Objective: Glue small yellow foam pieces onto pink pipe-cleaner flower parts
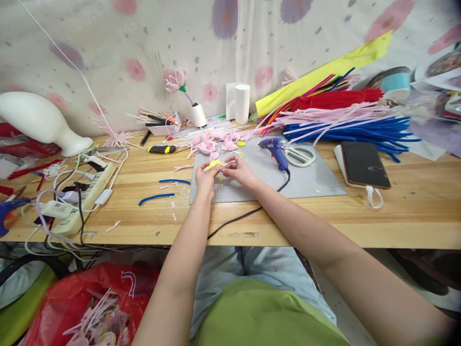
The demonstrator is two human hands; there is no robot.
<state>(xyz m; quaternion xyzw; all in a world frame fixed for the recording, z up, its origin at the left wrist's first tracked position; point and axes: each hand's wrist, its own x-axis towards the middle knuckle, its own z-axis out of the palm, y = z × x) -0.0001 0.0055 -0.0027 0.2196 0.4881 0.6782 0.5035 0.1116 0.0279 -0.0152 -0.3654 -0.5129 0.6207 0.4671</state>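
My left hand (pixel 205 179) is closed in a pinch on a small yellow piece (pixel 215 164), which looks like paper or thin foam. Close beside it, my right hand (pixel 240 171) has its fingertips pressed together around something thin and pale, too small to name. Both hands meet above the left part of a grey cutting mat (pixel 309 185). Just beyond them lie several pink pipe-cleaner petals (pixel 207 145). To the right on the mat rest a blue glue gun (pixel 275 151) and white-handled scissors (pixel 299 155).
Bundles of blue pipe cleaners (pixel 345 134) and red ones (pixel 334 100) lie at the back right, behind a phone (pixel 364 164). A utility knife (pixel 161 149) lies left of the mat. A cabled power strip (pixel 88 197) stands farther left. The glue gun's black cord (pixel 234 219) crosses the table's front.
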